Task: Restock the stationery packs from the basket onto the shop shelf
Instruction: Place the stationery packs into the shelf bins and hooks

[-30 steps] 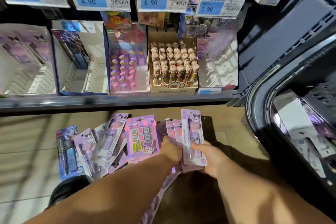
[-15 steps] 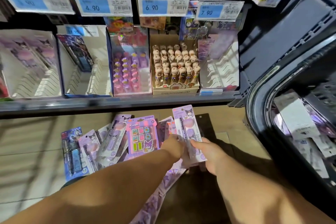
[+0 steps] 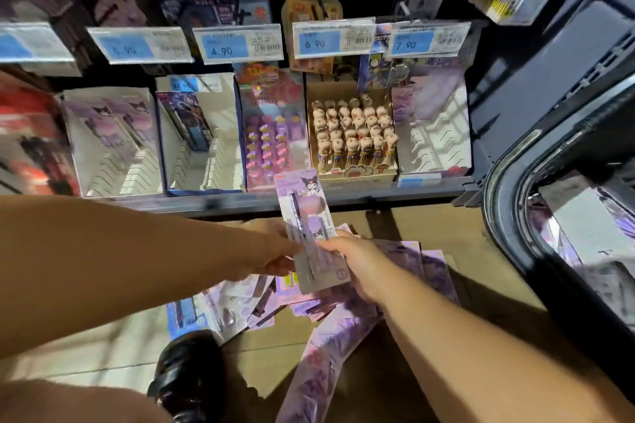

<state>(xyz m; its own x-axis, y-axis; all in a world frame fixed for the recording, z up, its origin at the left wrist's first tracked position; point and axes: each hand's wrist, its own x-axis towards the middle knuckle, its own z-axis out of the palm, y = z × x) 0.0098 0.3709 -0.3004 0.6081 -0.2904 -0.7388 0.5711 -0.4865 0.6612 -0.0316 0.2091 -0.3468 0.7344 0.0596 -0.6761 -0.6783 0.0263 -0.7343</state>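
Observation:
A lilac pen pack (image 3: 305,213) with a cartoon figure at its top stands upright in front of the shelf edge (image 3: 360,197). My right hand (image 3: 357,261) grips its lower right side. My left hand (image 3: 275,251) holds its lower left edge, fingers partly hidden behind the card. Beneath both hands lies a heap of similar lilac stationery packs (image 3: 405,257) on the floor. The black basket (image 3: 508,216) stands at the right with more packs (image 3: 584,227) inside.
Display boxes line the shelf: a white one with lilac packs (image 3: 113,134), a nearly bare one (image 3: 199,137), pink items (image 3: 271,137), figure-topped pens (image 3: 354,134), another white box (image 3: 433,134). Price tags (image 3: 237,45) hang above. My black shoe (image 3: 185,371) is below.
Both hands have lifted the lilac pen pack off the floor heap towards the shelf edge. The view has tilted up, showing more of the upper shelf.

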